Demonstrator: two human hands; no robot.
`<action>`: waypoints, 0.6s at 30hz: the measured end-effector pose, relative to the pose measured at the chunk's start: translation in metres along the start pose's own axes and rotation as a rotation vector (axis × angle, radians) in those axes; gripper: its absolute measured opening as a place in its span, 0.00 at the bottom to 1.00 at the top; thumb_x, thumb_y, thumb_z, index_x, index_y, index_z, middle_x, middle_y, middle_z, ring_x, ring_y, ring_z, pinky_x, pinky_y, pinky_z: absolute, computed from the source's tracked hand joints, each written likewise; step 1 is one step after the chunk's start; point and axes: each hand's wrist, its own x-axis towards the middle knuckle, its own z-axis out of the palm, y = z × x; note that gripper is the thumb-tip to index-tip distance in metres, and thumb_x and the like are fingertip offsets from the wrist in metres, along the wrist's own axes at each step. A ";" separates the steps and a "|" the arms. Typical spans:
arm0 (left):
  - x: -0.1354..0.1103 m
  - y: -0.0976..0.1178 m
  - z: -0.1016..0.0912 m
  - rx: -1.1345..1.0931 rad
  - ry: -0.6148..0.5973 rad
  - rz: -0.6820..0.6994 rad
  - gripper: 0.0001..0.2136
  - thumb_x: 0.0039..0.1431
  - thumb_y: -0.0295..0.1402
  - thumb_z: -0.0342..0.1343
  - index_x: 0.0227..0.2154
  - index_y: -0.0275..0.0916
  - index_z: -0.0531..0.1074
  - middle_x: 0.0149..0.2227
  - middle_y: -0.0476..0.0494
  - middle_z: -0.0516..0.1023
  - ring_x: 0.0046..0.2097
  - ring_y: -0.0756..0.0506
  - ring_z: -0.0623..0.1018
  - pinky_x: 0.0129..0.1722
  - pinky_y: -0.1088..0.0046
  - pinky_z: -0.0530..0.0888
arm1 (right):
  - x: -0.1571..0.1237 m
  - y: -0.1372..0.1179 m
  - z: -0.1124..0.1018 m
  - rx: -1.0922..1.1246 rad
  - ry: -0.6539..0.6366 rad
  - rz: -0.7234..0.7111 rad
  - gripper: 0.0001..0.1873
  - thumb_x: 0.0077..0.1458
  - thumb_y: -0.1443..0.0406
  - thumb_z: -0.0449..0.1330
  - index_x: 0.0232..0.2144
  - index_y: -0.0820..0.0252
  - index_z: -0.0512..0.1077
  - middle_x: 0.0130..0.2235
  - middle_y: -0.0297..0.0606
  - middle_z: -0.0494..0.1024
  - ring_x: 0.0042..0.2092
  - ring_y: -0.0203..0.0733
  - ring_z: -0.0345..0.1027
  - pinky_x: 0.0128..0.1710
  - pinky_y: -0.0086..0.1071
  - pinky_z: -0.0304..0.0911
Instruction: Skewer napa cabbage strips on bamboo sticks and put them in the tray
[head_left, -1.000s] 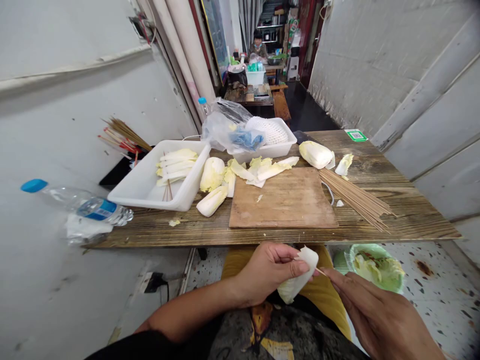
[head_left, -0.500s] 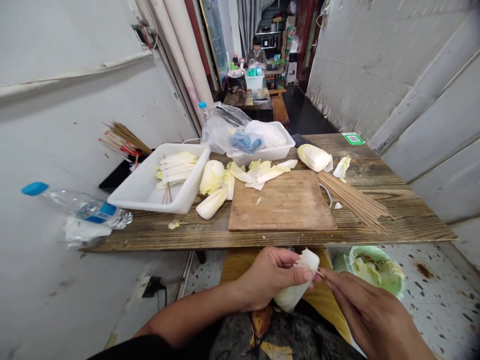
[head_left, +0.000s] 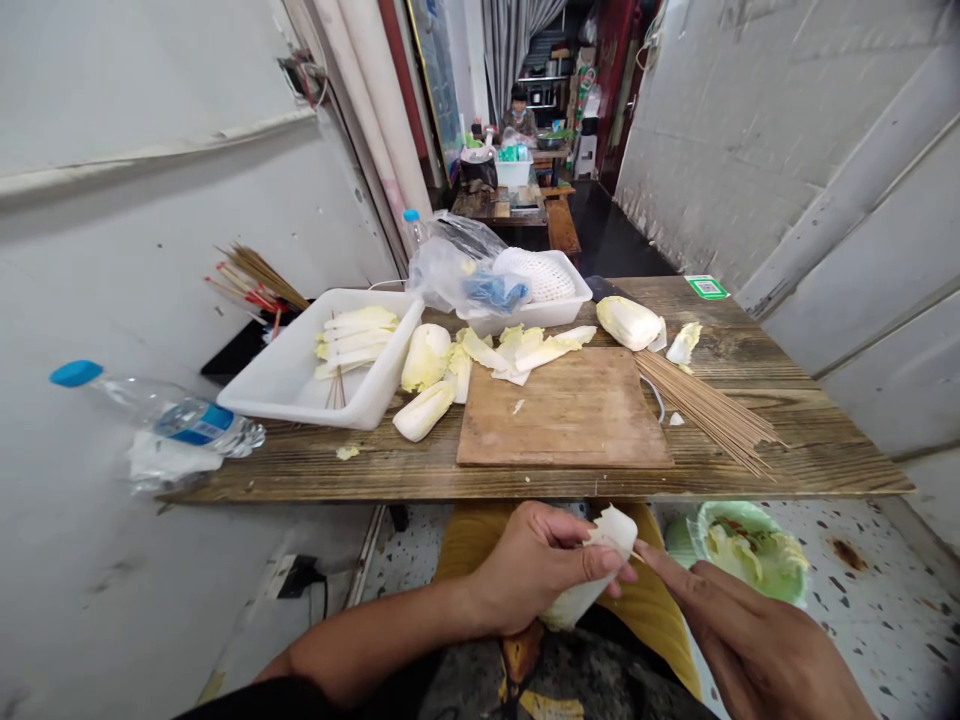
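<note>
Over my lap, below the table edge, my left hand [head_left: 544,565] is closed around a pale napa cabbage leaf [head_left: 619,528], thumb on top and fingers underneath. At the leaf's right side shows the short end of a thin bamboo skewer [head_left: 637,556]. My right hand [head_left: 739,610] is closed on that skewer, its index finger stretched along it; most of the stick is hidden. Above my hands lies a wooden cutting board [head_left: 562,425] with a small white scrap on it. Loose cabbage leaves [head_left: 525,350] lie along its far edge.
A white bin [head_left: 300,405] with skewered cabbage leaves stands left. Cabbage pieces [head_left: 424,408] lie beside it, and a cabbage [head_left: 630,322] and bamboo skewers [head_left: 705,410] lie right. A plastic bottle [head_left: 180,415] rests far left. A green scrap bucket [head_left: 795,575] stands below. A person [head_left: 517,120] sits behind.
My right index finger has straightened along the skewer at the leaf's edge. The left hand keeps its hold on the leaf. The view has tilted slightly.
</note>
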 end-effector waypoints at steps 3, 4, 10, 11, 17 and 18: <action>-0.001 0.001 0.001 0.051 -0.049 -0.031 0.16 0.46 0.45 0.65 0.29 0.34 0.81 0.25 0.43 0.78 0.25 0.52 0.69 0.26 0.78 0.64 | 0.002 -0.004 0.002 0.049 0.038 -0.015 0.23 0.62 0.74 0.46 0.58 0.58 0.60 0.40 0.39 0.80 0.35 0.37 0.77 0.30 0.24 0.73; -0.001 0.001 0.002 0.065 -0.065 -0.040 0.16 0.46 0.45 0.65 0.28 0.34 0.81 0.25 0.43 0.78 0.24 0.53 0.69 0.25 0.78 0.63 | 0.004 -0.006 0.003 0.067 0.048 -0.009 0.22 0.62 0.74 0.46 0.57 0.57 0.61 0.42 0.39 0.80 0.38 0.38 0.77 0.33 0.24 0.73; 0.002 0.003 0.000 0.015 -0.002 -0.022 0.17 0.45 0.46 0.65 0.28 0.34 0.81 0.24 0.43 0.77 0.25 0.52 0.69 0.27 0.78 0.63 | 0.010 -0.004 -0.006 -0.073 0.144 0.080 0.15 0.67 0.64 0.46 0.52 0.60 0.64 0.37 0.39 0.82 0.33 0.38 0.78 0.30 0.24 0.73; 0.003 0.003 -0.001 -0.012 0.044 -0.018 0.17 0.45 0.45 0.66 0.28 0.34 0.81 0.24 0.43 0.77 0.25 0.52 0.70 0.27 0.78 0.64 | 0.008 0.000 -0.009 -0.115 0.145 0.050 0.14 0.67 0.64 0.46 0.51 0.60 0.64 0.36 0.39 0.81 0.32 0.38 0.78 0.29 0.24 0.73; 0.006 0.001 -0.002 0.019 -0.007 -0.016 0.16 0.45 0.45 0.66 0.26 0.34 0.81 0.24 0.42 0.78 0.24 0.52 0.69 0.25 0.78 0.63 | 0.004 0.008 -0.008 -0.098 0.146 -0.097 0.12 0.66 0.69 0.45 0.47 0.58 0.65 0.35 0.37 0.81 0.34 0.37 0.78 0.31 0.22 0.72; 0.007 0.001 -0.002 0.038 -0.055 -0.017 0.16 0.44 0.44 0.66 0.26 0.34 0.81 0.24 0.42 0.78 0.24 0.52 0.69 0.25 0.78 0.62 | 0.006 0.005 -0.005 -0.063 0.147 -0.070 0.12 0.66 0.69 0.45 0.46 0.57 0.65 0.34 0.36 0.81 0.35 0.36 0.77 0.32 0.22 0.72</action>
